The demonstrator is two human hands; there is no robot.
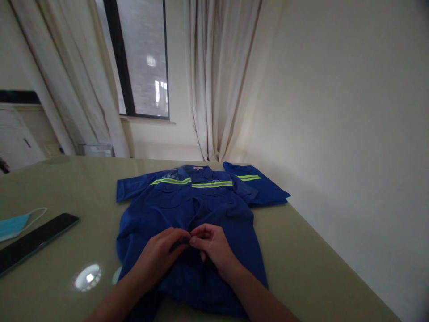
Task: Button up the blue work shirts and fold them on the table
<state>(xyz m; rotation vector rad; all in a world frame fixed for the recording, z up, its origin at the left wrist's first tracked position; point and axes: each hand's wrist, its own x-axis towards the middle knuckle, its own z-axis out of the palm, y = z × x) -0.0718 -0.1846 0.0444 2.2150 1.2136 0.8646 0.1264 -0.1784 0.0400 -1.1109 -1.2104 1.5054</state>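
A blue short-sleeved work shirt [174,210] with yellow-green reflective stripes lies spread on the table, its collar at the far end. Over the lower part of its front placket, my left hand [164,248] pinches the shirt cloth between thumb and fingers. Right beside it my right hand [211,246] also pinches the placket, and the fingertips of both hands nearly meet. Whatever button or buttonhole lies between the fingertips is too small and dark to make out. The cloth is drawn up a little around the hands.
A folded blue garment [268,188] with a matching stripe lies behind the shirt at right, by the wall. On the left are a black phone [36,241] and a light-blue face mask [15,226]. The glossy table [295,268] runs along the white wall; curtains and a window stand beyond.
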